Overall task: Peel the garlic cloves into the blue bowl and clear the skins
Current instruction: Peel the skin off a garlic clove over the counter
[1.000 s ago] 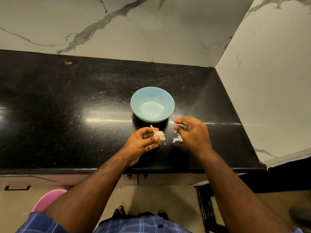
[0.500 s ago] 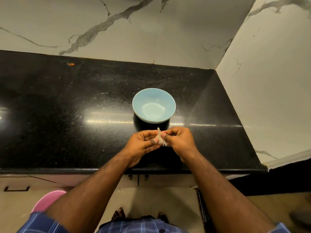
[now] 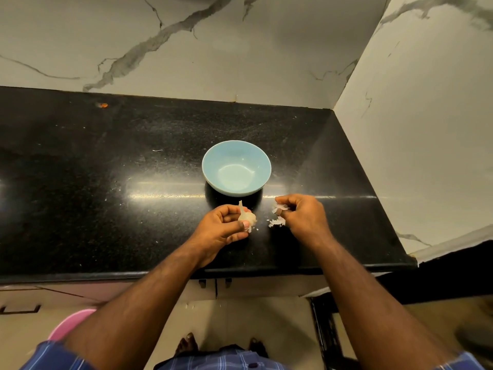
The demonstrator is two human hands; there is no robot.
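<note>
One blue bowl (image 3: 236,168) stands on the black tabletop (image 3: 106,182), upright, with nothing visible inside it. Both of the person's hands are just in front of it, set a little apart from each other.

The left hand (image 3: 224,231) grips one garlic piece (image 3: 246,217) between thumb and curled fingers, just above the tabletop and in front of the bowl's near rim. Whether it is a single clove or a small cluster I cannot tell. Its long axis runs roughly upright, leaning slightly to the left, with the thin papery tip pointing up toward the bowl and the fatter end down by the thumb.

The right hand (image 3: 304,218) has its fingers curled and pinches one pale flake of skin (image 3: 278,208) at the fingertips. Directly below that hand lies one small heap of loose skins (image 3: 277,223) on the tabletop, between the two hands but closer to the right one; the number of flakes in it is too small to count. A few tiny white bits lie scattered on the tabletop near the left thumb.

Two marble-patterned walls (image 3: 240,49) meet at the corner behind the tabletop. One pink round object (image 3: 68,325) shows on the floor at lower left, partly hidden by the left forearm.
</note>
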